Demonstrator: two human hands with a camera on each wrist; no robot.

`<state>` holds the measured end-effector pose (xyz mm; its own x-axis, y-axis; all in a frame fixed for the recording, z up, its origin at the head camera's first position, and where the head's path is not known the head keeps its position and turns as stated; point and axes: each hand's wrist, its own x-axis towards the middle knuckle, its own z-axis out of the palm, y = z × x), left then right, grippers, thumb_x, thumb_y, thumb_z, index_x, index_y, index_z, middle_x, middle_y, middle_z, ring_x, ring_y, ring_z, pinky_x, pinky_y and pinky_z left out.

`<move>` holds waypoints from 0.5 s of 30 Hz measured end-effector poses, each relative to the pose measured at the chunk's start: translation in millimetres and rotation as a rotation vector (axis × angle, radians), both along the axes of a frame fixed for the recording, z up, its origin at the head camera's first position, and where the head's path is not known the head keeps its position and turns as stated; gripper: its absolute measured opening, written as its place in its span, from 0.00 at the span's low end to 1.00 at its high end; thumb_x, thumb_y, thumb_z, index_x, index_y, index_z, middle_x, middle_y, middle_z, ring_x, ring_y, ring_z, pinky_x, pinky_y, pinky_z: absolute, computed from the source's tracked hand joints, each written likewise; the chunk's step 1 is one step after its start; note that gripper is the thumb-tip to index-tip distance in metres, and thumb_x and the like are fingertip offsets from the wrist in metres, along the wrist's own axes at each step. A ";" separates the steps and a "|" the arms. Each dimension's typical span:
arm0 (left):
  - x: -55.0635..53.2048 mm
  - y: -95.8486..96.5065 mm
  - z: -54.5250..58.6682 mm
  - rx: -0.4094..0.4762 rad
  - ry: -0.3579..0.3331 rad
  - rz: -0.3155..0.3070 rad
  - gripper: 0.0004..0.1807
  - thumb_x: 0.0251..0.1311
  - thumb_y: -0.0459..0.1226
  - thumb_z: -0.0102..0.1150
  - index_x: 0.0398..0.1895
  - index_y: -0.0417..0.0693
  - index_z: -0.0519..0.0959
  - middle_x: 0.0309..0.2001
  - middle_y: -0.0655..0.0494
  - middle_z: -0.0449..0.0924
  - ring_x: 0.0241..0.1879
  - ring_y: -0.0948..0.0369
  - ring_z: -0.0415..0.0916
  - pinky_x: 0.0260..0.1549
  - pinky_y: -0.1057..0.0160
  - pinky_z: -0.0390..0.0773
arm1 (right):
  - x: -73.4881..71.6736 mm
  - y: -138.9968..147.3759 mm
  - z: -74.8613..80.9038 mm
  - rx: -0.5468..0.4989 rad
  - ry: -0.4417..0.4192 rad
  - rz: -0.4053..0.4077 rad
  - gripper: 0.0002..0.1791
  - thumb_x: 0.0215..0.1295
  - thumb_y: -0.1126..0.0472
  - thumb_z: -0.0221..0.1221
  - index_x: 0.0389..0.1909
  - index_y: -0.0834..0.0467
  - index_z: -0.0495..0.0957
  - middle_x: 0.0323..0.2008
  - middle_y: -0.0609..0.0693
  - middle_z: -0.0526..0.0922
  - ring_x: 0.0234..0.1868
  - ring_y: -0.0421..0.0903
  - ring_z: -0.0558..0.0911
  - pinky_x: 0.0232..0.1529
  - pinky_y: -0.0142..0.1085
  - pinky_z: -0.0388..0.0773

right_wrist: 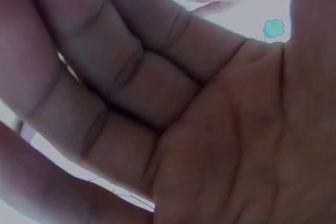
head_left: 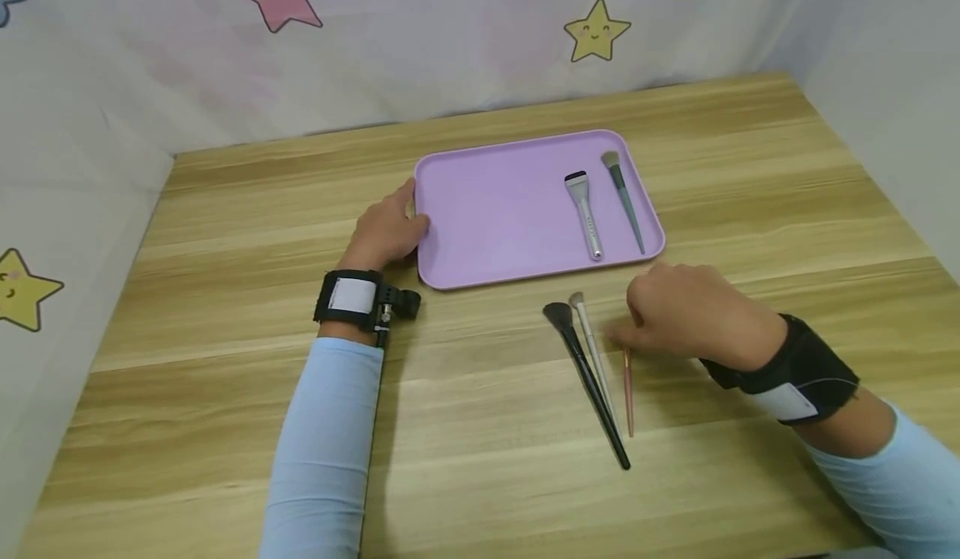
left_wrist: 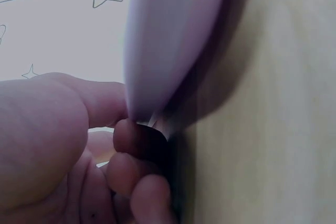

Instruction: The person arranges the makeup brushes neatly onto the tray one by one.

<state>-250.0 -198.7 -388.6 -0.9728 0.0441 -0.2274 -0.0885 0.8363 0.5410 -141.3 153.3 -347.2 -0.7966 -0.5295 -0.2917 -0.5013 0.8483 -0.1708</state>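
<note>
My left hand (head_left: pixel 388 227) grips the left rim of a lilac tray (head_left: pixel 487 217). In the left wrist view its thumb lies over the tray's rim (left_wrist: pixel 157 51), with the other fingers curled underneath. My right hand (head_left: pixel 686 313) is low over a thin pink makeup brush (head_left: pixel 628 396), covering the upper end; its fingertips are blurred, and I cannot tell whether they pinch it. Left of that brush lie a white-handled makeup brush (head_left: pixel 592 346) and a long black makeup brush (head_left: pixel 588 376). The right wrist view shows the bent fingers and bare palm (right_wrist: pixel 210 129).
On the tray's right side lie a flat silver brush (head_left: pixel 585 213) with a dark tip and a green-handled brush (head_left: pixel 625 201). The wooden table (head_left: pixel 480 476) meets a pale curtain (head_left: pixel 450 51) with printed stars along the back.
</note>
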 end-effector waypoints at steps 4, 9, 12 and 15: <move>1.3 0.3 1.2 -0.008 -0.006 0.004 0.40 0.70 0.43 0.45 0.82 0.49 0.46 0.76 0.45 0.57 0.58 0.45 0.66 0.45 0.52 0.69 | 2.3 -1.5 -0.2 0.019 -0.048 0.021 0.21 0.55 0.51 0.65 0.09 0.49 0.68 0.13 0.42 0.65 0.15 0.41 0.66 0.15 0.36 0.60; 2.5 1.9 3.3 -0.006 -0.007 0.004 0.39 0.70 0.43 0.45 0.82 0.49 0.46 0.77 0.45 0.55 0.62 0.45 0.63 0.53 0.50 0.68 | 4.9 -3.1 -1.9 0.006 -0.081 0.060 0.18 0.48 0.53 0.66 0.08 0.48 0.69 0.13 0.42 0.67 0.16 0.40 0.66 0.14 0.36 0.61; 3.2 2.7 4.1 -0.004 -0.015 0.006 0.39 0.70 0.43 0.45 0.82 0.49 0.46 0.77 0.44 0.55 0.61 0.45 0.64 0.51 0.50 0.68 | 5.7 -3.7 -3.3 0.011 -0.109 0.087 0.19 0.48 0.53 0.67 0.08 0.48 0.69 0.12 0.41 0.66 0.15 0.39 0.65 0.14 0.35 0.60; 3.7 3.3 4.0 -0.003 -0.020 0.008 0.39 0.70 0.43 0.45 0.82 0.49 0.47 0.75 0.44 0.58 0.56 0.45 0.67 0.46 0.52 0.69 | 6.4 -3.8 -4.4 0.011 -0.137 0.101 0.18 0.48 0.54 0.68 0.08 0.48 0.70 0.12 0.40 0.66 0.15 0.39 0.65 0.15 0.34 0.60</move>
<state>-246.3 -195.3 -384.6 -0.9685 0.0355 -0.2466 -0.1060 0.8371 0.5367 -134.8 149.5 -351.6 -0.6921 -0.6009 -0.3999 -0.5568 0.7970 -0.2340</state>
